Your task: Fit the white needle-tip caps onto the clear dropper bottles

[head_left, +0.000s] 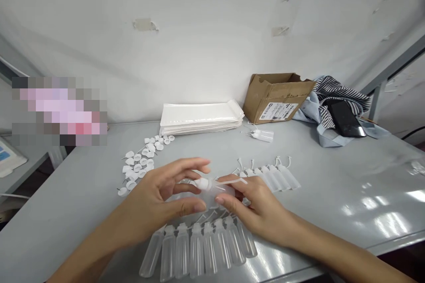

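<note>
My right hand (257, 205) grips a small translucent squeeze bottle (214, 193) between thumb and fingers, its body lying sideways. A white cap (203, 183) sits at the bottle's left end, and a thin strap tail sticks out over my right fingers. Around that cap, thumb and fingers of my left hand (166, 190) are spread apart; whether a fingertip touches it I cannot tell. Below my hands lies a row of similar clear bottles (196, 250). Loose white caps (137, 168) are scattered left of my left hand. Beyond my right hand is another row of bottles (274, 177).
A stack of white padded envelopes (201, 117) lies against the wall. Right of it stands an open cardboard box (275, 97), with one small bottle (264, 135) in front. Striped and blue cloth (327, 84) with a black phone (345, 119) lies at the far right of the grey table (332, 203).
</note>
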`<act>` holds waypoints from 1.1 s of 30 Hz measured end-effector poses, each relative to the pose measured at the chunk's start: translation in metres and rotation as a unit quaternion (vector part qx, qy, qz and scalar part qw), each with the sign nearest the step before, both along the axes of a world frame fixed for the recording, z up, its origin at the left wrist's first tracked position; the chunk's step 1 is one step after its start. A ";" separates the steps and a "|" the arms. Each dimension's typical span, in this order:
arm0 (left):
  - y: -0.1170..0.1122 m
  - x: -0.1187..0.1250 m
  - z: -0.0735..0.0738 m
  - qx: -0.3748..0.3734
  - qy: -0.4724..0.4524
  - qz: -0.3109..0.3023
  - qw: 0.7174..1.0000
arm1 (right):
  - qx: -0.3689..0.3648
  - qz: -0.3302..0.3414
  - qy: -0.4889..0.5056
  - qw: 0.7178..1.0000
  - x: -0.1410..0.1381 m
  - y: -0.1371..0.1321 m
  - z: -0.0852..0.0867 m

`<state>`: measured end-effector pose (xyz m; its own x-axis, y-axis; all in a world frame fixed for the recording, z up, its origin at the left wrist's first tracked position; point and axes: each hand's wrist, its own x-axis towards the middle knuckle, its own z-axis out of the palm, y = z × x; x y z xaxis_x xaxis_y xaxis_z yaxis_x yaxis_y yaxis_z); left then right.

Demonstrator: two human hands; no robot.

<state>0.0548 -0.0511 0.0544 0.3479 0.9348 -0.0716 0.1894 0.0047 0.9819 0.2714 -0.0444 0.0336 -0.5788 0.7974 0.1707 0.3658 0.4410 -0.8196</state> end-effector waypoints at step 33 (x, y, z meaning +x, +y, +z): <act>-0.001 0.010 -0.003 -0.011 0.196 -0.071 0.978 | 0.032 0.040 -0.071 0.996 0.002 0.002 0.000</act>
<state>0.0647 -0.0523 0.0514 0.4164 0.8754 -0.2456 0.5522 -0.0289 0.8332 0.2739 -0.0423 0.0340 -0.6619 0.7379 0.1319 0.4377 0.5233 -0.7311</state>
